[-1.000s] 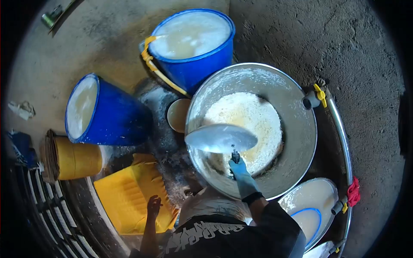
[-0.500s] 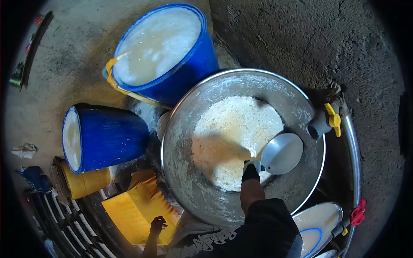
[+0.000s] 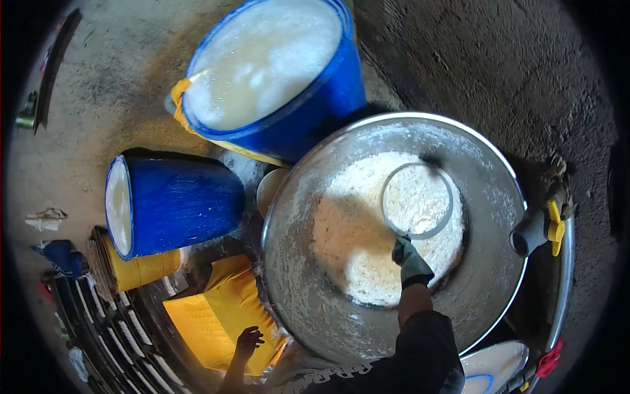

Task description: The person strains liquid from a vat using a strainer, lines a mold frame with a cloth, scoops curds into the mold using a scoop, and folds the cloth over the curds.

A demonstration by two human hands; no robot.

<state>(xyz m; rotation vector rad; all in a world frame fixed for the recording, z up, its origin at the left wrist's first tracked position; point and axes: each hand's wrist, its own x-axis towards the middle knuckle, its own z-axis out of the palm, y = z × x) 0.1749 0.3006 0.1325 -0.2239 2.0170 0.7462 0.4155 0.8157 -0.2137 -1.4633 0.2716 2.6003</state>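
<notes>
My right hand (image 3: 412, 260), in a dark-cuffed greyish-green glove, reaches into a wide metal vat (image 3: 298, 289). It is closed at the near edge of a round metal pan (image 3: 447, 213); the grip itself is partly hidden. White lumpy material fills the pan's round opening, level with or in the white lumpy mass (image 3: 367, 262) at the vat's bottom. My left hand (image 3: 249, 341) is bare, fingers loosely apart and holding nothing. It hangs in front of a folded yellow sheet or sack (image 3: 210, 322), beside the vat; whether it touches the yellow material cannot be told.
Two blue barrels (image 3: 328, 105) (image 3: 184, 203) with whitish frothy contents stand left of the vat. A pipe with a yellow-handled valve (image 3: 555, 230) sits at the vat's right rim. Another container of pale liquid (image 3: 492, 361) is lower right. Dark slats (image 3: 118, 341) lie lower left.
My right hand has moved the pan away from my body onto the white mass, turning it from tilted and bare-looking to filled with white. The view has shifted; my left hand stays low.
</notes>
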